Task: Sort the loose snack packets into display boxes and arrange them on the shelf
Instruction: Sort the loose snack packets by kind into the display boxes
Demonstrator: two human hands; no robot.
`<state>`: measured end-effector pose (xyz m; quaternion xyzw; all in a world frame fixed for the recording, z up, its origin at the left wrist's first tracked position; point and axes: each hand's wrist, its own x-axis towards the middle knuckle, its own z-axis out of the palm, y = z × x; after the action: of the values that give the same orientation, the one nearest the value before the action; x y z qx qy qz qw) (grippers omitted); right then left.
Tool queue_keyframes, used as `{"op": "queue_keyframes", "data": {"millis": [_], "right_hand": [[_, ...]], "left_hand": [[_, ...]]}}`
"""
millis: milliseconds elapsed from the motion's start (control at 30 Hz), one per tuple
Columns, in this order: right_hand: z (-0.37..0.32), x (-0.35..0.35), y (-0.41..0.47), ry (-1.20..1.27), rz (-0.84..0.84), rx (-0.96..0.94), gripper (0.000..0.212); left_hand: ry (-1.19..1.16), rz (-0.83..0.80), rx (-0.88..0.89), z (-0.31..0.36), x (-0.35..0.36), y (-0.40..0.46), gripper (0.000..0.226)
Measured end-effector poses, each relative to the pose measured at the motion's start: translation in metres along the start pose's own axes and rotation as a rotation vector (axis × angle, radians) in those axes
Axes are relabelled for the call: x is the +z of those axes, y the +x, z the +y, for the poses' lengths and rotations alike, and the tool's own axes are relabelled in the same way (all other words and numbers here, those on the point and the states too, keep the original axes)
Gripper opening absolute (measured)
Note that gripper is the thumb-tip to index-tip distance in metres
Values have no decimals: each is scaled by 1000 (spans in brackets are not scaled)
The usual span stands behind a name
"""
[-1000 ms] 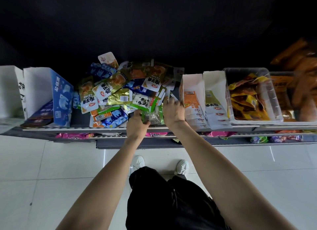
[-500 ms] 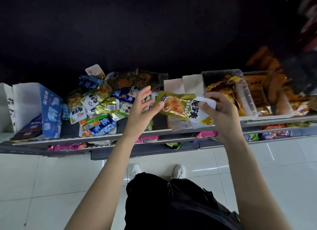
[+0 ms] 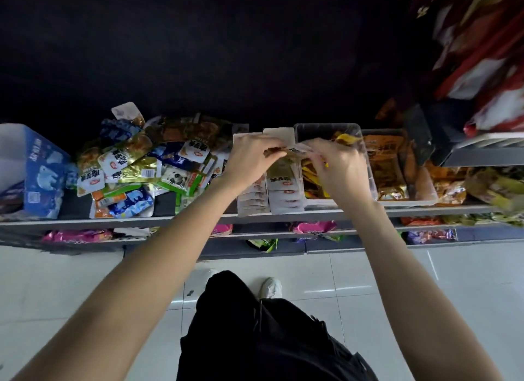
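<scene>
Your left hand (image 3: 249, 156) and right hand (image 3: 337, 165) meet over the white display boxes (image 3: 272, 193), and between them you pinch one snack packet (image 3: 286, 153) by its two ends, fingers curled on it, holding it just above the rows already filed there. That packet is not yet seated in its box.

What looks done: the two white display boxes under your hands each carry a row of matching packets, and the clear tub (image 3: 365, 159) behind your right hand holds yellow and orange packets. Further out past your right hand another clear tub (image 3: 425, 193) is also stocked.

What is left, as I judge it: the loose heap (image 3: 141, 170) out beyond your left hand is large and mixed, with white, gold, green and blue packets lying over one another on the shelf (image 3: 198, 219). Past that heap stands a blue display box (image 3: 42, 179); what it holds I cannot tell. Most of the sorting seems to lie ahead of you.
</scene>
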<state>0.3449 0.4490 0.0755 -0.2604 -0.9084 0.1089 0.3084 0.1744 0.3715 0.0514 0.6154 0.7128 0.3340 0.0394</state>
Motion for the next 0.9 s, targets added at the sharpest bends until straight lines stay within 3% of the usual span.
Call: {"op": "queue_keyframes", "data": {"millis": [200,300,400,533,633,767,900], "right_hand": [[1,33,-6,-48,-48,-263,51],[-8,48,-7,-73,-131,-277,62],[-12,58,-7,-176,-226,-191,59],[-12,63,-16,-391,-628,-90,41],[-13,67,-20,-484,-590,-135,23],[-27,74,-16,-329,-579,-83,37],[-77,88,-5,-29,-508,-149,37]], "left_hand": [[-15,16,-98,-15,33,-16,17],[2,9,-162,-28,35,-26,22],[23,-54,-207,-40,33,-36,30],[8,-77,-228,-43,24,-53,40],[-47,63,-282,-49,8,-78,32],[-45,166,-529,-84,-18,-123,26],[22,43,-889,-127,-33,-144,48]]}}
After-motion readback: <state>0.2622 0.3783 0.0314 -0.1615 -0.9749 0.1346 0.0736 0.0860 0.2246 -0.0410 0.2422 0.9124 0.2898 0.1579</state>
